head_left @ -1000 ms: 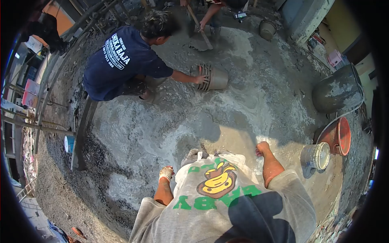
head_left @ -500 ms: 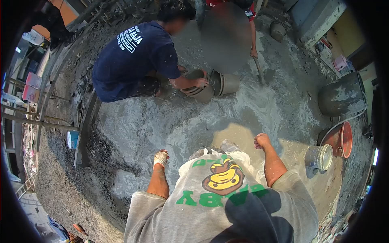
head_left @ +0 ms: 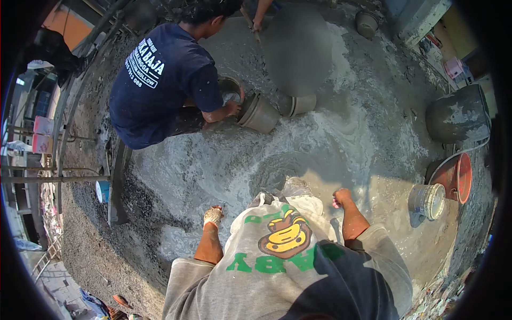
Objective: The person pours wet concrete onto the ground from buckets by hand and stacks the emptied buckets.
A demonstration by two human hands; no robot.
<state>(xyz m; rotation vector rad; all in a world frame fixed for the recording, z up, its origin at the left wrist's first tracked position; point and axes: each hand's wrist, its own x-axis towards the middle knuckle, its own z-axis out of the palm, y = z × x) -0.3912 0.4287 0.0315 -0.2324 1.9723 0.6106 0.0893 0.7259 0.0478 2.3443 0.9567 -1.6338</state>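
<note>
My left hand [head_left: 213,215], in a pale, grimy glove or wrap, hangs beside my body with its fingers curled. On the other side, my right hand [head_left: 342,197] is bare and closed in a loose fist. I see nothing in either hand, and neither touches anything. Below them spreads wet grey cement mix [head_left: 197,165], with my mud-covered feet [head_left: 296,186] at its edge. Ahead, a crouching person in a navy shirt [head_left: 162,80] has a hand at the buckets. One grey bucket [head_left: 261,114] lies tilted there, and another bucket [head_left: 304,104] is beside it.
A second person's hand [head_left: 257,25] holds a long handle at the top. To the right are a large dark drum [head_left: 456,120], an orange-red bucket [head_left: 463,178] and a pale pail [head_left: 421,201]. A board [head_left: 116,186] edges the mix at left, near wooden poles [head_left: 58,178].
The crouching person has shifted left, with a bucket now visible by their arm. The second person's hand and handle have moved left. My hands stay curled; my right hand has dropped slightly lower in view.
</note>
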